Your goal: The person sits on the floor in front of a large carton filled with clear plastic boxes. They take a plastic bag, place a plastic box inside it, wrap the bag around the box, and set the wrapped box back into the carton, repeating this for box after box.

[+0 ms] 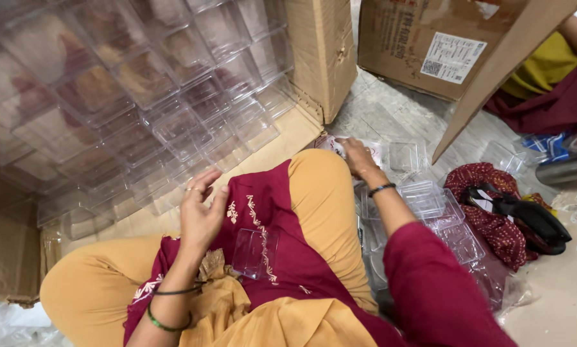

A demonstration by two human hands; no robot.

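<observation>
My left hand hovers over my lap with fingers spread and nothing in it. Just right of it a clear plastic box piece lies on my maroon tunic. My right hand reaches past my knee to the floor, fingers closed on a small white and pink packet. Loose clear plastic boxes lie piled beside my right forearm. Stacked rows of clear boxes fill the open cardboard carton in front of me.
A cardboard carton flap stands upright ahead. A second carton with a white label leans at the upper right. A maroon patterned bag with a black strap lies at right. Another person in yellow and maroon sits at the far right.
</observation>
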